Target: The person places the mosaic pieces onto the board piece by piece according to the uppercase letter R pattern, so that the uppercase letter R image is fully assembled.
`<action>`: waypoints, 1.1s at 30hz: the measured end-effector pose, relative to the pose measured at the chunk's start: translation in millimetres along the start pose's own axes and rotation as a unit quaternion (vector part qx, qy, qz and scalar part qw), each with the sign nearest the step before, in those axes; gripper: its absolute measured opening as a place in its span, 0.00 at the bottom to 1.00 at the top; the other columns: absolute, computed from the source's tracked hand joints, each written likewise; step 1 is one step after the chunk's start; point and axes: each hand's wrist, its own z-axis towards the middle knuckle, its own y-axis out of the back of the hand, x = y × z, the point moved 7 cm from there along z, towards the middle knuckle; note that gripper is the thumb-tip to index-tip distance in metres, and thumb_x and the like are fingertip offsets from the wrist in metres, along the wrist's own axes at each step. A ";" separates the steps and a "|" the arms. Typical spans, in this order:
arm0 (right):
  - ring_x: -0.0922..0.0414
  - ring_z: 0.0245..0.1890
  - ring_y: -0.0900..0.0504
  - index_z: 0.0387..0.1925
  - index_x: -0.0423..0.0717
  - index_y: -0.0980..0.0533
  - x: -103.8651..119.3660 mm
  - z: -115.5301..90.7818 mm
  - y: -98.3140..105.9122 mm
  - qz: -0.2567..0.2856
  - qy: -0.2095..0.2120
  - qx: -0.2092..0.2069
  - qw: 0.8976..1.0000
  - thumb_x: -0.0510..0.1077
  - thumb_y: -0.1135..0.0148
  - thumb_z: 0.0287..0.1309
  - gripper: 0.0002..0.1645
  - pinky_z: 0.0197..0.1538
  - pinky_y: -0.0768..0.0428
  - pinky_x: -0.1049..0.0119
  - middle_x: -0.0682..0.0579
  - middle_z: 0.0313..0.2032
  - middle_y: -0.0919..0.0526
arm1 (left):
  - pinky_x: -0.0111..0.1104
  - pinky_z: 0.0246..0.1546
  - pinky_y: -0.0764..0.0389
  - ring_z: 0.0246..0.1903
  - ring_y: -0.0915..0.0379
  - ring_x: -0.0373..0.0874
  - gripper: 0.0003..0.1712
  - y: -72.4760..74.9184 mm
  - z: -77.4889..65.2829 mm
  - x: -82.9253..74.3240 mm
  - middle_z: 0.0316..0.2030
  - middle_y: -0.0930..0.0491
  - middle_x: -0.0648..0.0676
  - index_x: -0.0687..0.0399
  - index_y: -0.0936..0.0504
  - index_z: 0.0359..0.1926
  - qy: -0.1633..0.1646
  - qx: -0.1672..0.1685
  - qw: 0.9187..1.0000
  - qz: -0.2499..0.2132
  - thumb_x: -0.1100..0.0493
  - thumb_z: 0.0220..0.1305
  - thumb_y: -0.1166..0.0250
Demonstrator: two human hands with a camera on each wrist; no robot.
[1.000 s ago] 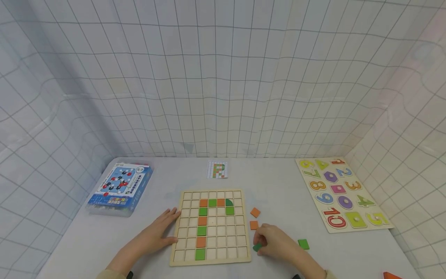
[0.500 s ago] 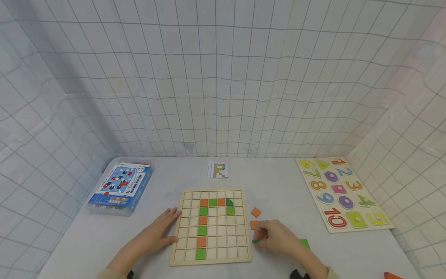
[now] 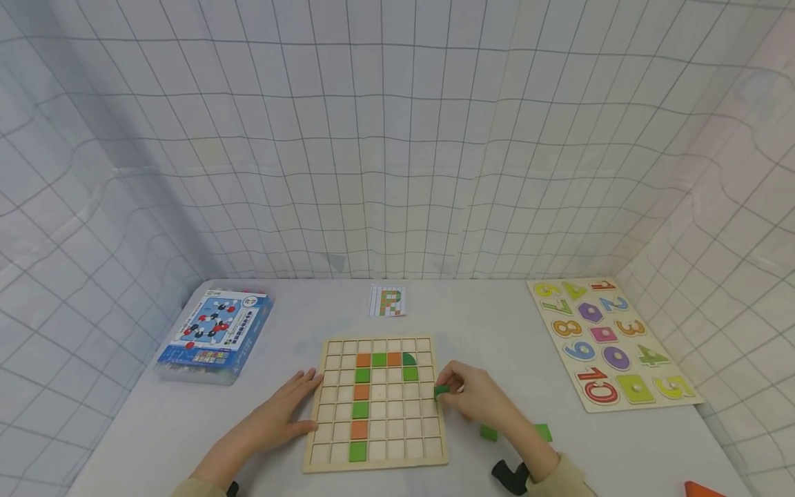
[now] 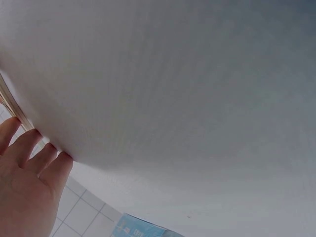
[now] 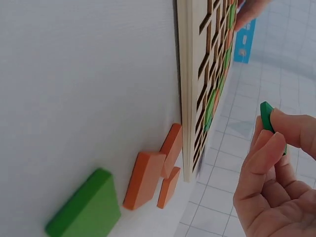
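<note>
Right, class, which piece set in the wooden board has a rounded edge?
The dark green piece at the right end of the farthest row of pieces, just beyond a light green square. All the other pieces in the board are squares.

The pale wooden board (image 3: pixel 394 412) is patterned with a grid, and its column of tiles (image 3: pixel 360 410) is alternated in orange and green. The held piece (image 5: pixel 265 114) is coloured dark green. The white backdrop (image 3: pixel 397 138) is ruled with grey lines; the box (image 3: pixel 214 328) is printed in blue and white.
</note>
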 end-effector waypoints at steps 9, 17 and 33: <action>0.63 0.29 0.22 0.37 0.44 0.19 11.5 21.2 -15.4 0.023 -0.002 -0.016 1.000 0.36 0.32 0.55 0.07 0.29 0.23 0.73 0.55 0.31 0.17 | 0.62 0.71 0.45 0.75 0.58 0.66 0.48 -0.2 0.2 2.0 0.76 0.47 0.63 0.57 0.39 0.74 0.006 -0.003 1.000 0.002 0.50 0.56 0.28; 0.60 0.25 0.19 0.34 0.41 0.17 13.9 32.6 -30.6 0.019 -0.039 -0.013 0.999 0.35 0.33 0.57 0.03 0.27 0.21 0.72 0.53 0.26 0.18 | 0.62 0.71 0.46 0.75 0.58 0.66 0.48 -0.3 0.4 1.9 0.75 0.46 0.63 0.57 0.39 0.74 0.002 -0.006 1.000 0.002 0.50 0.57 0.28; 0.61 0.23 0.28 0.25 0.45 0.21 9.7 36.6 -34.1 -0.047 -0.053 -0.036 0.997 0.36 0.31 0.54 0.06 0.24 0.29 0.72 0.56 0.21 0.23 | 0.62 0.71 0.45 0.75 0.57 0.66 0.49 -0.6 1.0 1.3 0.75 0.46 0.64 0.58 0.39 0.73 0.001 -0.002 1.000 0.009 0.49 0.56 0.27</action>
